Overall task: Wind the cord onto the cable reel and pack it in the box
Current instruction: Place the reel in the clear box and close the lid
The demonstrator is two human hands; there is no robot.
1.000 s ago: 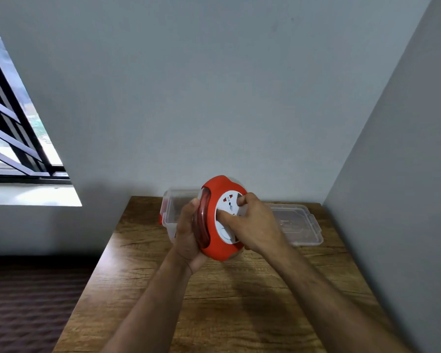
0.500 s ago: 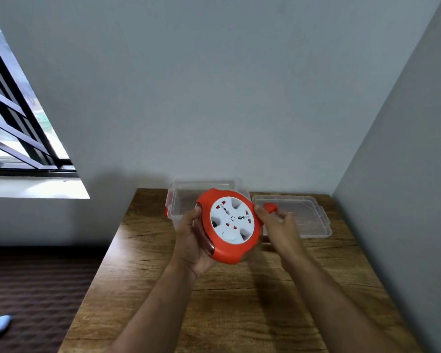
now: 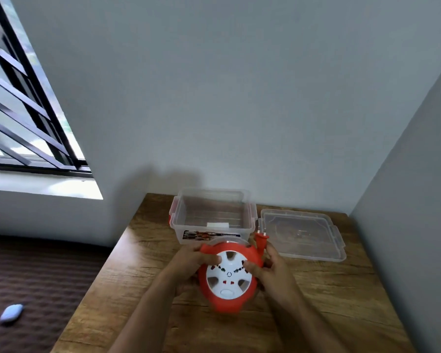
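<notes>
Above the wooden table (image 3: 316, 289), we grasp the orange cable reel (image 3: 228, 278) from both sides: left hand (image 3: 189, 263), right hand (image 3: 270, 268), thumbs on its white socket face. Orange plug (image 3: 261, 240) sticks up by our right fingers. Behind it: clear plastic box (image 3: 211, 215), open; lid (image 3: 303, 233) lies beside.

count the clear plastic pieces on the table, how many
2: the open box at the table's far edge, just beyond the held cable reel, and its lid lying flat to the box's right. Nothing else clear shows, though the hands hide some tabletop.
</notes>
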